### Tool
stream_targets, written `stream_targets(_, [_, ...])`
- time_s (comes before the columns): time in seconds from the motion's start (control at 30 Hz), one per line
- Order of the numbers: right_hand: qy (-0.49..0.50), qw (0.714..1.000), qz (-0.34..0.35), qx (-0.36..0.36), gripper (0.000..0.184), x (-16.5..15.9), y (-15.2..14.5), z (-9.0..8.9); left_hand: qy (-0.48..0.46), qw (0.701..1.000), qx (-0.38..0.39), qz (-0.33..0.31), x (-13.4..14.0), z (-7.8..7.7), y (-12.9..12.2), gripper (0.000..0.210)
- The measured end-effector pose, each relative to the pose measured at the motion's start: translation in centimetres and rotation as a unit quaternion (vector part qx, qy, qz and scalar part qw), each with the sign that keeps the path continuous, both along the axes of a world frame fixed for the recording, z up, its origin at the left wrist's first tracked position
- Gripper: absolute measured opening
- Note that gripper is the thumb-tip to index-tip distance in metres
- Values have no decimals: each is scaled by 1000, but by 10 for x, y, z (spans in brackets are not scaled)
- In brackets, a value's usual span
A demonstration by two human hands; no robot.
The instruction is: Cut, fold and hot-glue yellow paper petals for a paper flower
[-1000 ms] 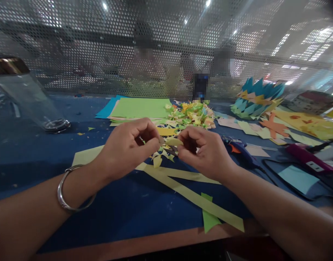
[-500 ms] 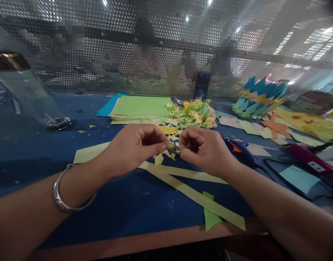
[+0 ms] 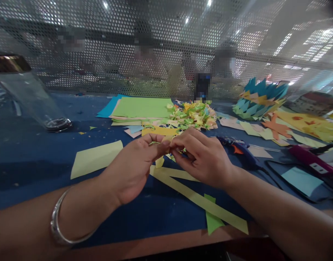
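Note:
My left hand [image 3: 136,159], with a silver bangle at the wrist, pinches a small pale-yellow paper piece [image 3: 167,138] between thumb and fingers. My right hand [image 3: 203,154] is closed against it, its fingertips meeting the same piece from the right. Its curled fingers hide most of what lies behind them. Just below the fingertips is a curled yellow paper scrap [image 3: 159,162]. Long pale-yellow paper strips [image 3: 195,195] lie under and in front of the hands, one crossing a green paper scrap [image 3: 213,219]. Left of my left hand rests a pale-yellow paper sheet [image 3: 94,159].
Behind the hands are a green paper stack [image 3: 144,107] and a heap of small cut paper pieces [image 3: 196,114]. A glass bottle [image 3: 38,98] stands left. On the right are a blue glue gun [image 3: 245,156], a purple power strip [image 3: 305,159], cables and a paper crown [image 3: 260,99].
My right hand has moved in to meet the left fingertips, its fingers turned onto the paper. A dark, scissor-like tool between the hands is now hidden. My left hand has shifted slightly.

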State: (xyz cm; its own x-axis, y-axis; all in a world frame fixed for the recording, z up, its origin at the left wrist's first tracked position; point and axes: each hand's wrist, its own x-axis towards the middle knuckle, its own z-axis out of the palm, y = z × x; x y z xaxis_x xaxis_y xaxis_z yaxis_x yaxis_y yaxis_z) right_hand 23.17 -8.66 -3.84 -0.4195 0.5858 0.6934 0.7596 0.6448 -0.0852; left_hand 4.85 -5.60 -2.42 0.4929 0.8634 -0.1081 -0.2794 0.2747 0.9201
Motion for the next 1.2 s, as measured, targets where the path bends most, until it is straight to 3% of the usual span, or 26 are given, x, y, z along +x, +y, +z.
stream_targets(0.43, [-23,998,-15,60,16,-4,-1,-3,-91,993,-59,53,10,0,-16,5])
stream_targets(0.8, [-9,997,-7,70,9,-3,-3,-2,-68,997,-42,20,9,0,-17,12])
stream_targets(1.0, [-23,997,-5,72,10,-3,-3,-1,-50,997,-41,38,8,0,-20,15])
stream_targets(1.2, [-14,998,2,65,7,-4,-5,0,-77,995,-62,6,7,-2,-12,13])
